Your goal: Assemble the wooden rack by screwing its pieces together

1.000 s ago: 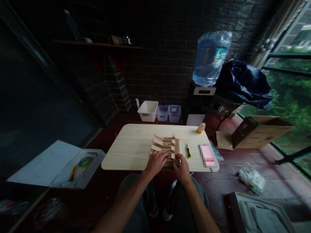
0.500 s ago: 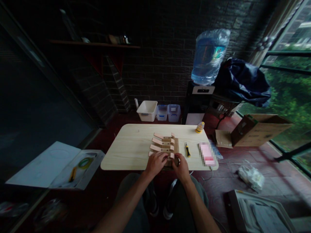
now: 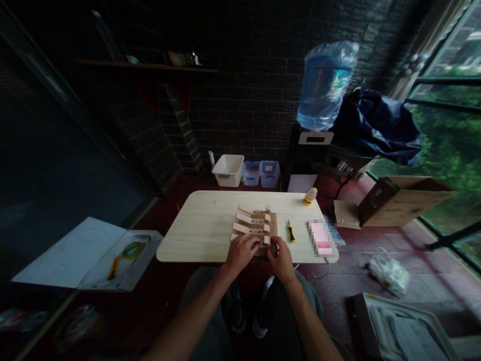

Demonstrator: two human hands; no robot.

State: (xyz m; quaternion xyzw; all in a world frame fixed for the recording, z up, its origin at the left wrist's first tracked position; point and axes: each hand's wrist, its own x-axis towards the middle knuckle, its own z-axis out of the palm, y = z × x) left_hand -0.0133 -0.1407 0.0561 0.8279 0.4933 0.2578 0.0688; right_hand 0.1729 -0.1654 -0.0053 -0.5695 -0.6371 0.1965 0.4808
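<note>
A wooden rack lies near the front edge of the table, a brown board with several pale curved hooks fixed across it by dark screws. Over the nearest hook, my left hand is closed, its fingertips and thumb drawn together low on the wood; whatever sits between them is too small to make out. Opposite it, my right hand is closed round the near end of the board, beside the hook's upturned tip. A yellow and black screwdriver lies just right of the rack.
The pale table also carries a yellow-capped container and a pink blurred item. An open white case is at left. Plastic bins and a water dispenser stand behind; a cardboard box is at right.
</note>
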